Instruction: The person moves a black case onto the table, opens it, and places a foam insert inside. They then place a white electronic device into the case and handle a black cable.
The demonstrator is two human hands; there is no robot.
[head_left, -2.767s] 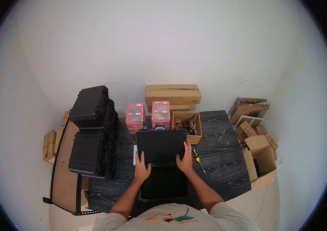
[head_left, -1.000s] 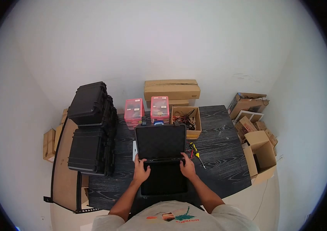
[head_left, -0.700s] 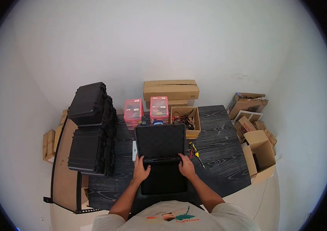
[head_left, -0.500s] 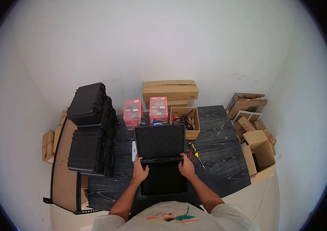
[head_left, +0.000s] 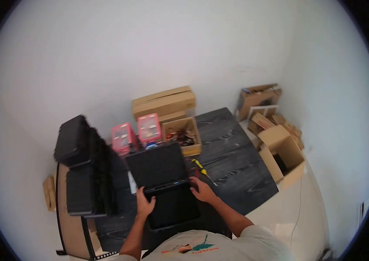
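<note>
An open black hard case (head_left: pixel 175 208) lies at the near side of the dark table, its lid (head_left: pixel 157 164) tilted up at the back. The inside of the base looks dark and flat, without detail. At the left side, close to the hinge, my left hand (head_left: pixel 145 204) is closed on the case with the thumb over the rim. My right hand (head_left: pixel 202 190) grips the opposite side near the hinge. A yellow-and-black screwdriver (head_left: pixel 203 171) lies on the table just past my right hand. Part of a white flat object (head_left: pixel 132 182) shows left of the lid.
Black hard cases (head_left: pixel 89 174) are stacked on the left. Behind the lid stand two pink-edged clear boxes (head_left: pixel 124 138) and a carton of cables (head_left: pixel 182 134). A long cardboard box (head_left: pixel 164 102) sits by the wall. An open carton (head_left: pixel 283 156) is beyond the dark table's (head_left: pixel 241 174) right edge.
The head view has turned and tilted, so the table and its things appear shifted left and rotated. Both hands keep their hold on the open case.
</note>
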